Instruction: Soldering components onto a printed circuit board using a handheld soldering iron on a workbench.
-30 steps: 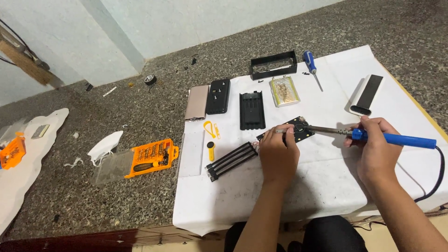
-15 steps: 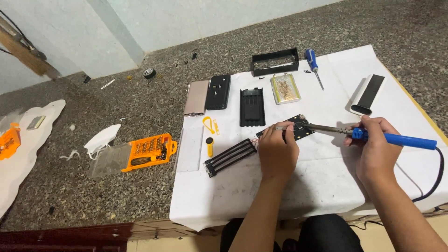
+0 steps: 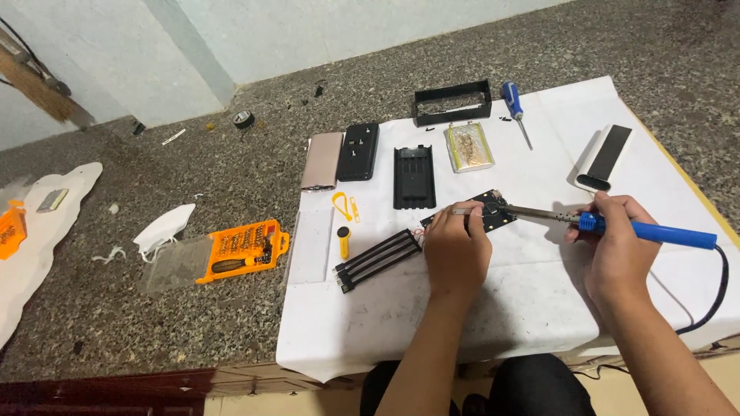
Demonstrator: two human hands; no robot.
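Note:
A small black circuit board [image 3: 491,208] lies on a white sheet [image 3: 493,308] in the middle. My left hand [image 3: 456,248] rests beside it and pinches a thin metal tool, likely tweezers [image 3: 461,211], against the board's left part. My right hand [image 3: 613,245] grips a blue-handled soldering iron [image 3: 647,233]; its metal tip [image 3: 518,209] touches the board from the right. The iron's black cord [image 3: 713,296] loops off to the right.
On the sheet: a black ribbed holder [image 3: 378,258], yellow pry tools [image 3: 343,219], a black cover [image 3: 414,176], a silver battery pouch [image 3: 469,146], a black frame [image 3: 452,102], a blue screwdriver [image 3: 515,108], two flat devices [image 3: 341,154], a white power bank [image 3: 604,158]. An orange bit set [image 3: 240,250] lies left.
Both hands stay at the board with the iron tip on it. The camera view has shifted slightly; nothing was picked up or let go.

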